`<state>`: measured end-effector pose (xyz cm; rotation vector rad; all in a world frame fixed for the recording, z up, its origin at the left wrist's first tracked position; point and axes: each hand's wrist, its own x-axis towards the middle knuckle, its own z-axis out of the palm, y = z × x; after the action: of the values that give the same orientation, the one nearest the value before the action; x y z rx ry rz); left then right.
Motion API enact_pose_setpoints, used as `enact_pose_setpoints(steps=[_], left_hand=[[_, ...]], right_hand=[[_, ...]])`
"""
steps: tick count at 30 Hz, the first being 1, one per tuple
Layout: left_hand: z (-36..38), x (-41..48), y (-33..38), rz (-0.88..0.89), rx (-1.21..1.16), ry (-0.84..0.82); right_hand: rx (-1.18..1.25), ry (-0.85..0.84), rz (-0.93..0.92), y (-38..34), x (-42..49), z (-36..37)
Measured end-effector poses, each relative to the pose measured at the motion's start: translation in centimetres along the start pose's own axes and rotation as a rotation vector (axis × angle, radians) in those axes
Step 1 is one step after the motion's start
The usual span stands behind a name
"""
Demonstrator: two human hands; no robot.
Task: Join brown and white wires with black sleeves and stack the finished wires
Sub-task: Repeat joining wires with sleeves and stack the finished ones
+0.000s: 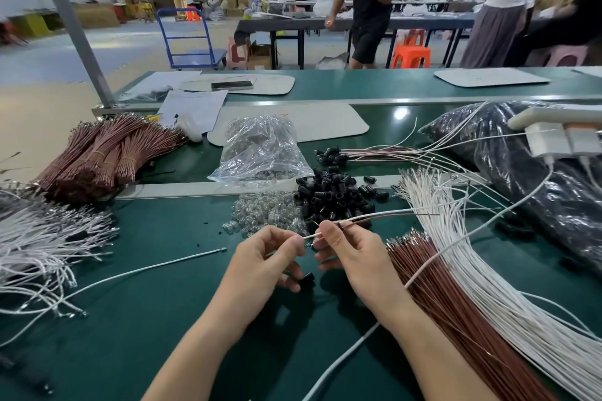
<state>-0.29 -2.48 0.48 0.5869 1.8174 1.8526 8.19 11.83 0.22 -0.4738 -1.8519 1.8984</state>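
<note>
A white wire [312, 234] and a brown wire [423, 214] are pinched together in the right hand [353, 252] above the green worktop [146, 319]. The white wire's near end is gripped by the left hand [270, 259] — a black sleeve [308, 279] is touched by its lower fingertips. Finished wires [374, 153] are stacked behind the loose sleeve pile [335, 197].

Both bare forearms reach in from the lower edge and converge above the tabletop [163, 270], bringing the hands close together with fingertips almost meeting. The left hand [265, 259] turns its palm inward, thumb and forefinger pinching the end of a white wire [312, 235], the other fingers curled under. The right hand [353, 252] shows its back, thumb and forefinger pinching the same white wire together with a brown wire [423, 214].
</note>
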Motion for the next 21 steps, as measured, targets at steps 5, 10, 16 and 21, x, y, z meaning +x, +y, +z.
enact_pose_setpoints(steps=[5, 10, 16, 21], left_hand=[[0.59, -0.12, -0.02, -0.082, -0.094, -0.064], [0.72, -0.16, 0.32, -0.069, -0.122, -0.073], [0.32, -0.05, 0.29, -0.084, -0.180, -0.075], [0.33, -0.10, 0.37, -0.106, -0.195, -0.109]], right_hand=[[-0.097, -0.052, -0.018, 0.33, 0.01, -0.11], [0.045, -0.134, 0.007, -0.16, 0.03, -0.15], [0.093, -0.161, 0.020, -0.30, 0.11, -0.60], [0.059, -0.108, -0.003, 0.06, 0.20, -0.63]])
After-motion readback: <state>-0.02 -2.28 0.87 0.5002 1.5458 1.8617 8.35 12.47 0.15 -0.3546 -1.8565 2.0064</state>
